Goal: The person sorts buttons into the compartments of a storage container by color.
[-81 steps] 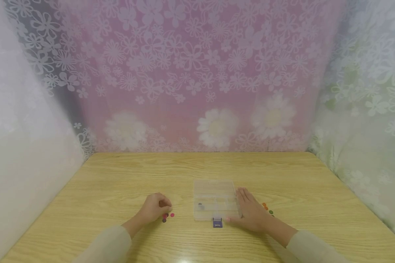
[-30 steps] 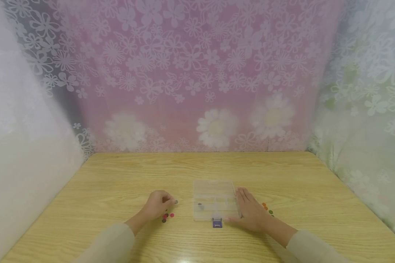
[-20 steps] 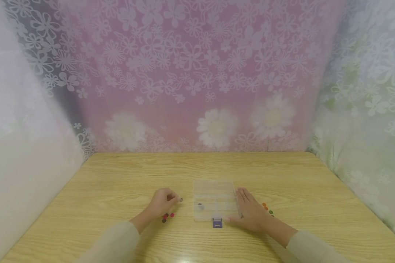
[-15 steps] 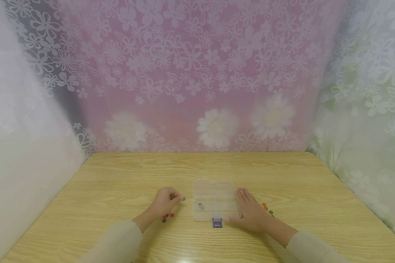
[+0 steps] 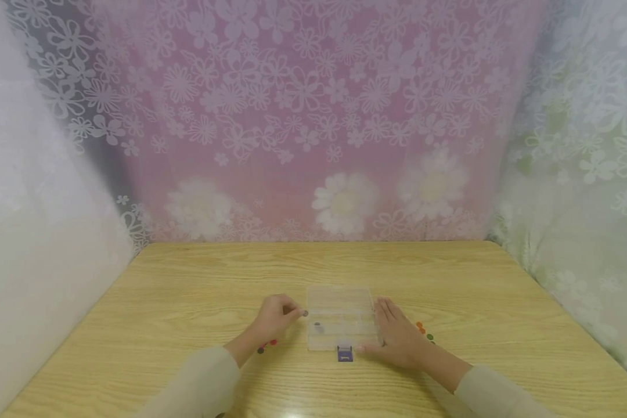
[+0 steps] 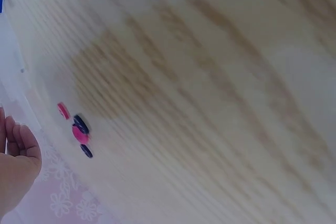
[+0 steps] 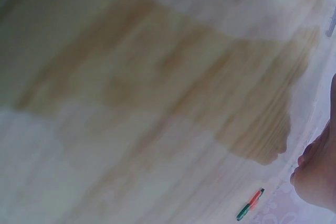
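Note:
In the head view my left hand [image 5: 277, 318] pinches a small dark round button [image 5: 305, 313] between thumb and fingertips, right at the left edge of a clear plastic compartment box [image 5: 339, 299]. The box's lid stands open at the back, and a blue latch [image 5: 345, 354] hangs at its front. One front-left compartment contains something dark, apparently buttons [image 5: 317, 326]. My right hand [image 5: 399, 339] rests against the box's right side with straight fingers, its thumb by the front corner. Neither the held button nor the fingertips' grip shows in the left wrist view.
Pink and dark buttons [image 6: 80, 135] lie on the wooden table [image 5: 188, 278] under my left forearm. Orange buttons [image 5: 420, 327] and a green button [image 5: 430, 337] lie right of my right hand. Flowered curtains [image 5: 313, 145] border the table at the back and sides.
My left hand has picked up a dark button from the left group and carried it rightward to the box's edge. The right hand and the box have stayed in place.

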Available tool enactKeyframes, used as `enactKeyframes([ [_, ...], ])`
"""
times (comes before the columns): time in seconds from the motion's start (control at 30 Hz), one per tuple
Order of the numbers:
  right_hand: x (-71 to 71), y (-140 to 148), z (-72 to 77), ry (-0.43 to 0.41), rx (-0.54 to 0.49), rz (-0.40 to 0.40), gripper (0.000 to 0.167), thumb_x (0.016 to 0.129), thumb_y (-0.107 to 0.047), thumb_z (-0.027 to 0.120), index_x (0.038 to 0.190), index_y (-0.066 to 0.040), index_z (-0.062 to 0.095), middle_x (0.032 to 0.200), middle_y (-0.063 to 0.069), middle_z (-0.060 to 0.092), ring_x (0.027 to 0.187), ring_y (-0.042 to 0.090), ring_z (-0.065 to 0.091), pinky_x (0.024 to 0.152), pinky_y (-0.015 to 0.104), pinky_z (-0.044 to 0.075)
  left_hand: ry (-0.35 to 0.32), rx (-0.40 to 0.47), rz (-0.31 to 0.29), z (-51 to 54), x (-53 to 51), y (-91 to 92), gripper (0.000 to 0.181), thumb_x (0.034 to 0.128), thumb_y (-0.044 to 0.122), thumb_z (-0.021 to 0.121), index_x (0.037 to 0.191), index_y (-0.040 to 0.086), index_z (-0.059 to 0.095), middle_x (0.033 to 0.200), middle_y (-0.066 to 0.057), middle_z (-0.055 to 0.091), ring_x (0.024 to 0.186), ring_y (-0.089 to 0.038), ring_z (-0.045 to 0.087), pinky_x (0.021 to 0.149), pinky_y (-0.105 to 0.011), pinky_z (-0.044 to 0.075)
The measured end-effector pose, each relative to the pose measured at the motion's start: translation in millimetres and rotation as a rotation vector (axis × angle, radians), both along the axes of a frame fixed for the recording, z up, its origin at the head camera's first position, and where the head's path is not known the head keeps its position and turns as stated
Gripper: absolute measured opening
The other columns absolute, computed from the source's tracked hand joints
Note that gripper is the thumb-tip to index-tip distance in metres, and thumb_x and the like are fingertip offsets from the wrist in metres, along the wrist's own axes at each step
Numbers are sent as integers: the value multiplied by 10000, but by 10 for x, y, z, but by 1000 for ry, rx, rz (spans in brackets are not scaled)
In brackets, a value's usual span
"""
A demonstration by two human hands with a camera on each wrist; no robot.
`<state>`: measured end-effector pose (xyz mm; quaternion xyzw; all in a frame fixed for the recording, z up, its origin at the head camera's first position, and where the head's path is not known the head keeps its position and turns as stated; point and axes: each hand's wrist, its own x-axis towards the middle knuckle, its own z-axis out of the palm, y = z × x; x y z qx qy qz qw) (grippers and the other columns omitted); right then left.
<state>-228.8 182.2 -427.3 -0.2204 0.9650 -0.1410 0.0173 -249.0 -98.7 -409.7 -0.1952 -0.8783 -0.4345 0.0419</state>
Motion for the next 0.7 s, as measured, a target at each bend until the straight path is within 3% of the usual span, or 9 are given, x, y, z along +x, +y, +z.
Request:
enactKeyframes([
  [0.53,-4,3,-2,-6,9,-2,1062,815,-693,471,1416,132,176,1499,315,132,1406,437,101,1140,535,171,-1,9,-50,15,-14,266,115,860,68,627,812,-11,695,822,-97,647,727,-99,524,630,-182,459],
  [0.7,-2,6,4,-6,9,2,1057,820,-688,470,1413,136,178,1496,319,135,1404,441,102,1137,541,173,-33,8,-52,7,-11,340,117,864,74,625,812,11,708,830,-73,631,736,-95,501,626,-180,436],
])
